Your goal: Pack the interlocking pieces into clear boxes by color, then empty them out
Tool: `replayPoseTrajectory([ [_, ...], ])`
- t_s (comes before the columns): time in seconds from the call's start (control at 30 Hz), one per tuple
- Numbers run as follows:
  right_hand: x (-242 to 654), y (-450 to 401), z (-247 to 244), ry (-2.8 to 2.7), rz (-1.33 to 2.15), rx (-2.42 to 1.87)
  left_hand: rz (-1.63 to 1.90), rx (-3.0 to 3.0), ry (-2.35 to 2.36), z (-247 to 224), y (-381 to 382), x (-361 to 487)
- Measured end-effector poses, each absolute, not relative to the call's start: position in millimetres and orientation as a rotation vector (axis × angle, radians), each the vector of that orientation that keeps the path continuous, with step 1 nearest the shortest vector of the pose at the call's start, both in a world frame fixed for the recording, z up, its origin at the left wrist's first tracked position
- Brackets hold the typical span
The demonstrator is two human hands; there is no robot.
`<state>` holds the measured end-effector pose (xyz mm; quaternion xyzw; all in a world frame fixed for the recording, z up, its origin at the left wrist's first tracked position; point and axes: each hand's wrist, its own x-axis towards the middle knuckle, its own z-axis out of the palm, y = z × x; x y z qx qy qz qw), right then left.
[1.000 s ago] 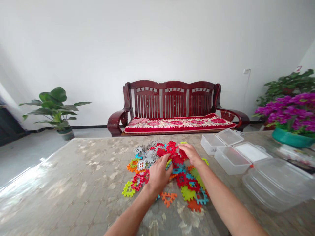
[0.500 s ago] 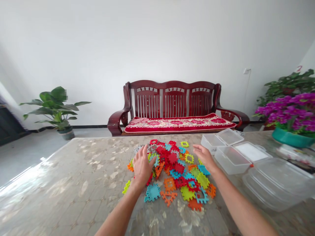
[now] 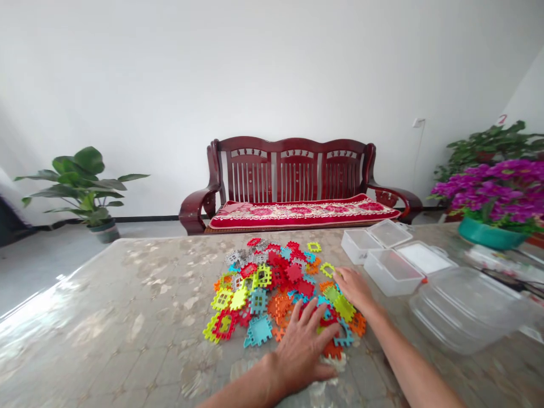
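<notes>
A loose heap of plastic interlocking tiles in red, orange, blue, lime green and grey covers the middle of the table. Over the near edge of this heap, my left hand is open, palm down with fingers spread, and hides some tiles below it. A light-blue tile lies just left of that hand. My right hand is at the heap's right side, fingers stretched out, close to a lime-green frame tile and a solid green tile. Neither hand shows a tile in its grasp.
Two clear plastic boxes with hinged lids stand open to the right of the tiles. Nearer lies a large clear lidded container. Purple flowers in a teal pot stand at the far right. A wooden bench is behind the table.
My left hand has moved right and nearer, from the heap's left side to its near edge, uncovering green, grey and red tiles. My right hand has come slightly lower. The view has shifted slightly.
</notes>
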<state>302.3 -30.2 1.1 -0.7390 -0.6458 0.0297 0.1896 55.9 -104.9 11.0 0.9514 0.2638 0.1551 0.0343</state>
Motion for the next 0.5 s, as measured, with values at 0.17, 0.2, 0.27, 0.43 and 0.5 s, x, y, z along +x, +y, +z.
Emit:
replayPoseTrajectory([
  [0.17,291,-39,10,-1.781,0.09,-2.115,0.459,2.961,0.869,14,-93,71],
  [0.2,291,-39,14,-1.737,0.16,-2.093,0.454,2.981,0.86,16,-91,72],
  [0.27,293,-38,19,-1.644,0.326,-2.034,0.448,3.004,0.887,19,-88,76],
  [0.43,295,-26,23,-1.501,0.584,-1.916,0.413,2.987,1.06,24,-82,87],
  [0.5,289,-21,23,-1.472,0.665,-1.84,0.411,2.963,1.107,27,-77,92],
])
